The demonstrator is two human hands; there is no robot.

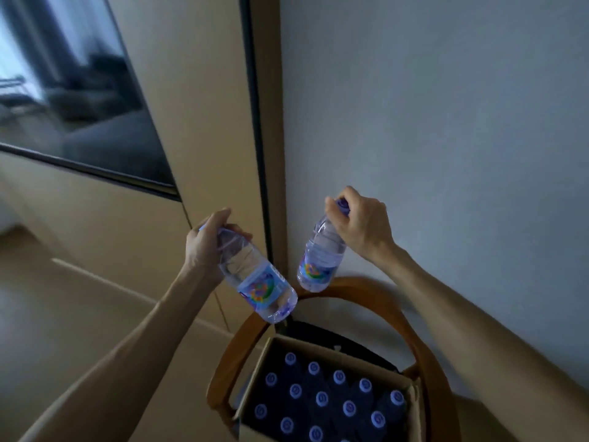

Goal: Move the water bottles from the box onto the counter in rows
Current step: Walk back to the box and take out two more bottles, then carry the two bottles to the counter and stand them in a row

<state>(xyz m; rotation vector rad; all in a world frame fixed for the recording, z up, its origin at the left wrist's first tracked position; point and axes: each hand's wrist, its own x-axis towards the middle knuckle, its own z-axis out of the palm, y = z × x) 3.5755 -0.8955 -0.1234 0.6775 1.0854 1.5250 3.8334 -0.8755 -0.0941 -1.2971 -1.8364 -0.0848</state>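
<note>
The left hand (207,244) covers the cap and neck of its water bottle (258,282), so the top of it can't be made out. The right hand (360,224) wraps the other bottle's (320,256) neck, leaving only a sliver of blue cap showing. Both labels are too blurred to read.

The cardboard box (274,358) runs off the bottom edge, so its near side and the nearest bottles are cut away; the packed bottles (322,398) show only caps, their bodies lost in shadow. The wooden chair (376,298) under it is mostly hidden. The dark screen (83,100), upper left, is cropped and smeared.
</note>
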